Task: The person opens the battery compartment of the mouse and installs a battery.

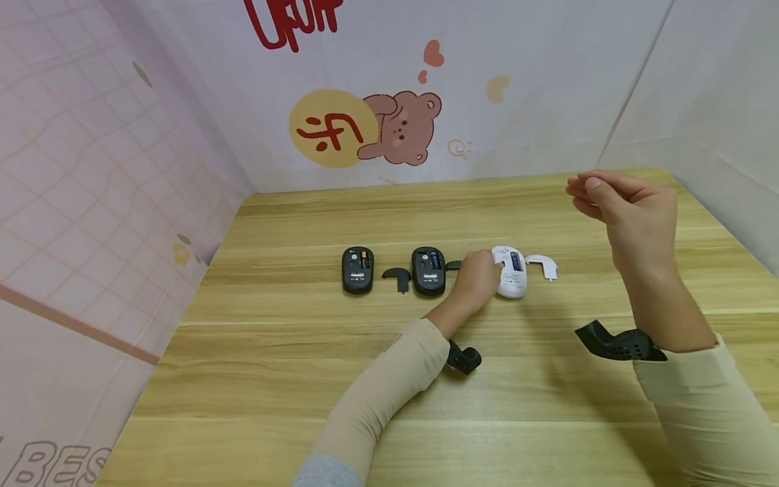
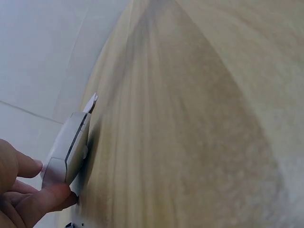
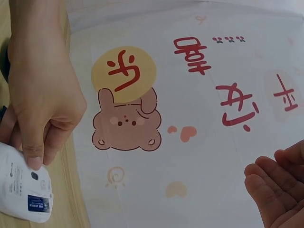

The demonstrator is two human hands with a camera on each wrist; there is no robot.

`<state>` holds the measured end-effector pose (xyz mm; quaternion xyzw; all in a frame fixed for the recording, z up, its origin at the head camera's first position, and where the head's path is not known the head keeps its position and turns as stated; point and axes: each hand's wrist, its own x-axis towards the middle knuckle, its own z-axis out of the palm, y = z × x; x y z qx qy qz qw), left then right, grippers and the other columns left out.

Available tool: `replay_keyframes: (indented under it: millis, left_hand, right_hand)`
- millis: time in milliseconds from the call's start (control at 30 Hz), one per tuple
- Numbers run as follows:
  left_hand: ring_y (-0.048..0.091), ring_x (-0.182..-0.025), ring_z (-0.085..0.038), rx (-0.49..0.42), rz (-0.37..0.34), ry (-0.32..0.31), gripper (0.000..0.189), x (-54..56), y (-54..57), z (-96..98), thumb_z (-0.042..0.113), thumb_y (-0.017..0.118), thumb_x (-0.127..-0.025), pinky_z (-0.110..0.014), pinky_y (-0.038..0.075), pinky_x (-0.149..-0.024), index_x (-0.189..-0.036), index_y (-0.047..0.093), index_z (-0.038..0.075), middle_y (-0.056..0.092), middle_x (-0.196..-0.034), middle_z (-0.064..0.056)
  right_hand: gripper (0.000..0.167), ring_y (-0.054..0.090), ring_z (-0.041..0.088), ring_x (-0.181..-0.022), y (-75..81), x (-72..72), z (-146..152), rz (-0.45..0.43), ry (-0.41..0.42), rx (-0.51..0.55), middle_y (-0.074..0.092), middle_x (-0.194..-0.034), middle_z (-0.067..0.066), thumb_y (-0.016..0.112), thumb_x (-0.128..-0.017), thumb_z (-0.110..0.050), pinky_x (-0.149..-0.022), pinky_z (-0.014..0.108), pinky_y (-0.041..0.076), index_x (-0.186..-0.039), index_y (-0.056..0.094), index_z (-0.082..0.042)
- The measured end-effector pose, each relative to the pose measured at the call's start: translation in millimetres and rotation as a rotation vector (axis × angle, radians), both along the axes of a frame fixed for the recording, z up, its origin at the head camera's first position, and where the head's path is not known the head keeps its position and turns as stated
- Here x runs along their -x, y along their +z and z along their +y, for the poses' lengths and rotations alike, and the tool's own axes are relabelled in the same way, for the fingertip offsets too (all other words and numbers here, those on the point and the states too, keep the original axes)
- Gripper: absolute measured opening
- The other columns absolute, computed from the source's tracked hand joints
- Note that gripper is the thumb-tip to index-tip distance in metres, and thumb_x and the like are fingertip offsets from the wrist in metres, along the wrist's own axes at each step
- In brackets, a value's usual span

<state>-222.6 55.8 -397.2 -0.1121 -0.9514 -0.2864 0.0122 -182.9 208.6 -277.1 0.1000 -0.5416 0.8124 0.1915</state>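
Note:
My left hand (image 1: 477,281) pinches the near left side of a white computer mouse (image 1: 513,274), which lies belly up on the table with a blue battery (image 1: 516,262) in its uncovered slot. In the left wrist view, thumb and fingers grip the end of the white mouse (image 2: 69,147). Just right of it lies a white battery cover (image 1: 544,264). My right hand (image 1: 639,213) is raised above the table's right side, fingers loosely bent, holding nothing. The right wrist view also has this right hand (image 3: 280,185) before the wall.
Left of the hand lie two upturned black mice: one (image 1: 429,276) with a blue battery, another (image 1: 358,274) at the far left. A black cover (image 1: 398,277) sits between them; another (image 1: 453,265) is partly hidden by my left hand. Printed fabric walls (image 1: 517,149) border the wooden table (image 1: 274,379).

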Motion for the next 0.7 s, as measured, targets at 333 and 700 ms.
replay_keyframes:
  millis: [333, 700]
  left_hand:
    - [0.061, -0.069, -0.014, 0.056, 0.126, -0.03, 0.019, -1.4, 16.0, -10.4, 0.022, 0.058, -0.093, -0.023, 0.047, -0.052, -0.093, 0.062, 0.004, 0.065, -0.078, -0.006]
    - [0.029, -0.133, -0.023, 0.048, 0.116, 0.0, 0.059, -4.1, 50.9, -69.1, 0.037, 0.051, -0.095, -0.034, 0.03, -0.105, -0.141, 0.036, 0.004, 0.034, -0.145, -0.011]
  right_hand:
    - [0.019, 0.068, 0.021, -0.077, -1.9, 1.6, 2, -0.016, -0.012, -0.022, 0.069, -0.084, 0.015, 0.068, -0.08, 0.004, -0.07, 0.028, 0.052, -0.095, 0.067, 0.015]
    - [0.023, 0.065, 0.012, -0.086, -9.2, 0.4, 21, -0.066, -0.006, -0.185, 0.07, -0.089, 0.005, 0.067, -0.083, -0.001, -0.075, 0.018, 0.05, -0.104, 0.067, 0.008]
